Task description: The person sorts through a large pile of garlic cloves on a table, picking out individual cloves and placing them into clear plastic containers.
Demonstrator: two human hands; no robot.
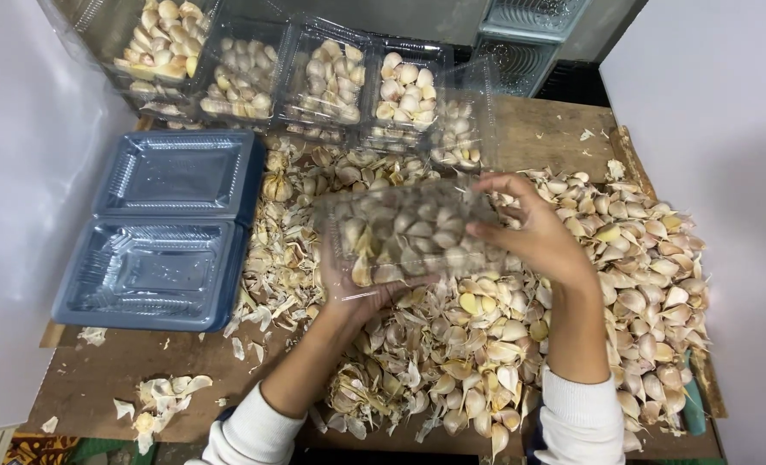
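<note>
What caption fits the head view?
Both hands, left hand and right hand, hold a clear box of garlic cloves above loose cloves.

left hand (353, 288): palm up, cupped | right hand (534, 232): fingers curled, gripping

A clear, glossy plastic box (413, 232) is held over a rough, matt wooden board (555, 129). Dry, papery garlic skins (288, 258) are scattered on it. At left, a stack of shiny clear plastic trays (163, 228) is seen.
</note>
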